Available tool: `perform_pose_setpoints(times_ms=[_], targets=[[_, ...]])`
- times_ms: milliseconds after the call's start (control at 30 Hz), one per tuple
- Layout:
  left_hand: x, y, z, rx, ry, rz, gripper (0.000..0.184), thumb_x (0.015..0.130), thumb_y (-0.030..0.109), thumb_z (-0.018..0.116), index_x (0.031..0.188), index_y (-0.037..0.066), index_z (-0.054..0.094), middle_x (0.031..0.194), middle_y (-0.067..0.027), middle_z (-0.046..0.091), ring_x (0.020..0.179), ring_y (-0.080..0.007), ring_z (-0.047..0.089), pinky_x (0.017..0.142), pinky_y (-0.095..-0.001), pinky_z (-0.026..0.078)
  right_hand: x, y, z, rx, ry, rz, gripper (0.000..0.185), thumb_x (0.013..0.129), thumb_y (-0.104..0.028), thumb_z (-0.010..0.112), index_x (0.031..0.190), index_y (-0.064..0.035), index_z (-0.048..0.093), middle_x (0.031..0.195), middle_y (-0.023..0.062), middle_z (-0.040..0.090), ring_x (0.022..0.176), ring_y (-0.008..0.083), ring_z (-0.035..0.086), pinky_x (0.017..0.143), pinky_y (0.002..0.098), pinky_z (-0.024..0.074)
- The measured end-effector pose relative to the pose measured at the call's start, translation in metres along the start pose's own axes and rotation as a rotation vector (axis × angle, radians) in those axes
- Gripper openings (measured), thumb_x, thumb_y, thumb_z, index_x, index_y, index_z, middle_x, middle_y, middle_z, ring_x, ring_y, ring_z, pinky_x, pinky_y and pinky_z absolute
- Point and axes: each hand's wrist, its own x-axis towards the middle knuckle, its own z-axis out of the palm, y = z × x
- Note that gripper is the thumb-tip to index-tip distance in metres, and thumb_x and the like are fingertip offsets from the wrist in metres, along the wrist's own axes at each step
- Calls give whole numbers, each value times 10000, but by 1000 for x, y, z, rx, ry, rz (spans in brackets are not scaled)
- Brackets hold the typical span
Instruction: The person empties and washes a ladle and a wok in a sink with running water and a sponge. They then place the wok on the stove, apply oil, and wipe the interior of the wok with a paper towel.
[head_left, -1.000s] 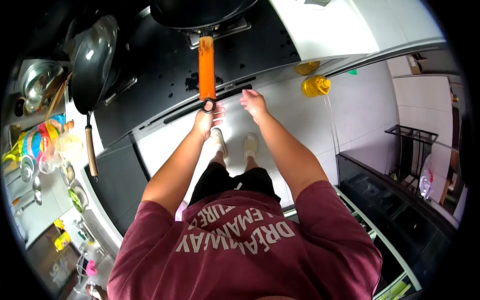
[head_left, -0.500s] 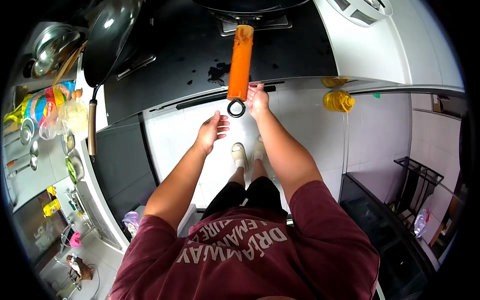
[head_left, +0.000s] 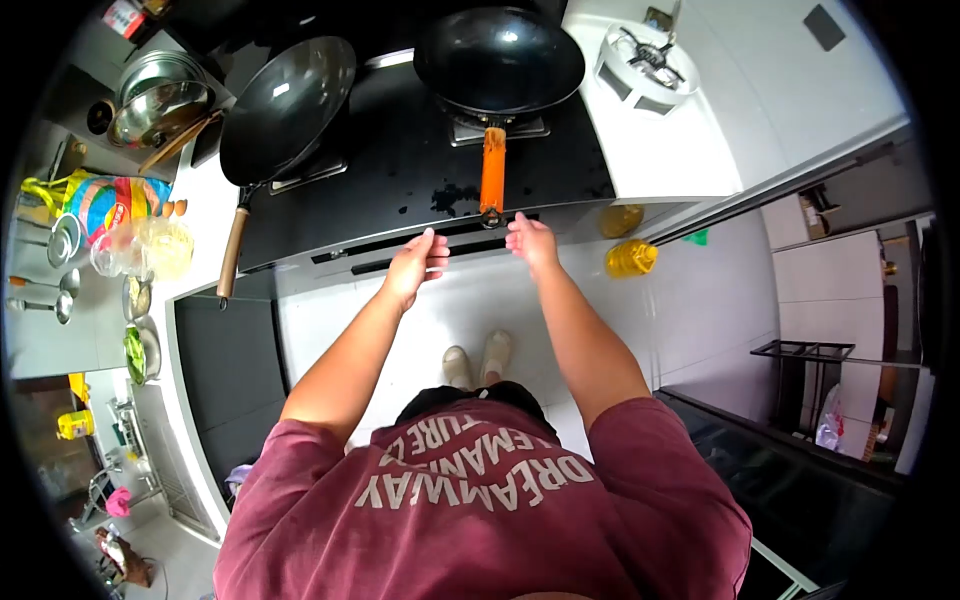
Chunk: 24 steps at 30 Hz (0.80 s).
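Observation:
My left hand (head_left: 414, 266) hangs in front of the stove edge with fingers spread, holding nothing. My right hand (head_left: 531, 242) is also open and empty, just right of the end of an orange handle (head_left: 493, 172). That handle belongs to a dark wok (head_left: 500, 62) standing on the right burner of the black cooktop (head_left: 400, 180). On the left side of the cooktop a second dark wok (head_left: 290, 110) sits tilted, its wooden handle (head_left: 232, 255) reaching past the counter edge toward me.
Metal bowls (head_left: 160, 110), a colourful bag (head_left: 118, 205) and several eggs crowd the left counter. A round white stand with a burner (head_left: 650, 65) is at the right. A jug of yellow oil (head_left: 631, 258) stands on the floor below. Water spots mark the cooktop.
The view has shifted, so both woks show more fully and the orange handle looks farther off. My right hand now appears apart from the handle; both hands stay open.

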Motion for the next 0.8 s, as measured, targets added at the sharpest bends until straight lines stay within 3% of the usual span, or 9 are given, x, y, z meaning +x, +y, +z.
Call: perform_pose_setpoints(times_ms=[167, 200, 267, 300, 333, 467, 567, 667, 800], targets=[[-4, 35, 17, -32, -64, 109, 384, 971, 466, 451, 1053, 129, 616, 912, 31, 620, 796, -82, 585, 710, -271, 480, -79, -121, 22, 149, -260, -23, 735, 900, -633, 446, 1290, -10, 442, 1086, 156, 618, 912, 250, 635, 829, 400, 523], [-7, 39, 21, -39, -68, 113, 378, 974, 451, 451, 1037, 116, 614, 910, 21, 627, 781, -80, 582, 693, -266, 480, -74, -127, 22, 134, -420, -30, 641, 898, -555, 536, 1274, -51, 409, 1047, 139, 612, 899, 244, 632, 823, 417, 526], [-14, 44, 25, -22, -80, 144, 377, 973, 453, 453, 1036, 118, 614, 911, 23, 627, 783, -80, 584, 689, -259, 482, -83, -137, 46, 53, -301, -53, 471, 869, -398, 664, 1161, -100, 446, 888, 94, 608, 825, 224, 635, 737, 395, 548], [-18, 47, 26, -15, -80, 149, 372, 972, 451, 457, 1035, 120, 615, 908, 23, 627, 784, -81, 584, 686, -254, 483, -76, -136, 51, 62, -307, -91, 370, 836, -214, 717, 1068, -116, 446, 780, 56, 568, 706, 192, 622, 590, 335, 541], [-20, 49, 26, -2, -89, 144, 370, 972, 444, 457, 1060, 119, 612, 909, 18, 628, 806, -94, 595, 711, -266, 492, -71, -138, 55, 54, -327, -128, 304, 842, -122, 671, 1037, -117, 438, 746, 43, 552, 598, 164, 586, 470, 270, 475], [-25, 48, 26, -30, -29, 142, 347, 967, 429, 476, 1052, 123, 615, 906, 22, 629, 811, -93, 596, 707, -263, 486, -46, -144, 8, -168, -254, -119, 223, 759, -22, 580, 937, -85, 462, 628, 24, 492, 465, 134, 517, 356, 254, 371], [-12, 44, 41, -90, 0, 127, 325, 965, 418, 484, 1035, 129, 615, 898, 35, 624, 802, -86, 589, 710, -263, 479, -52, -172, -62, -344, -249, -86, 252, 771, -37, 559, 996, -126, 489, 594, -11, 458, 403, 91, 433, 339, 240, 304], [5, 49, 72, -131, 52, 122, 308, 966, 403, 485, 1044, 132, 609, 907, 38, 620, 793, -89, 586, 714, -268, 479, -44, -202, -115, -509, -267, -110, 509, 768, -35, 557, 1264, -129, 496, 585, -16, 458, 408, 89, 431, 367, 243, 322], [21, 60, 113, -89, 39, 138, 321, 965, 405, 485, 1061, 124, 605, 909, 31, 620, 805, -93, 588, 734, -276, 480, -13, -230, -163, -716, -332, -154, 643, 768, -49, 565, 1391, -133, 434, 594, -4, 495, 416, 101, 457, 400, 239, 364]])
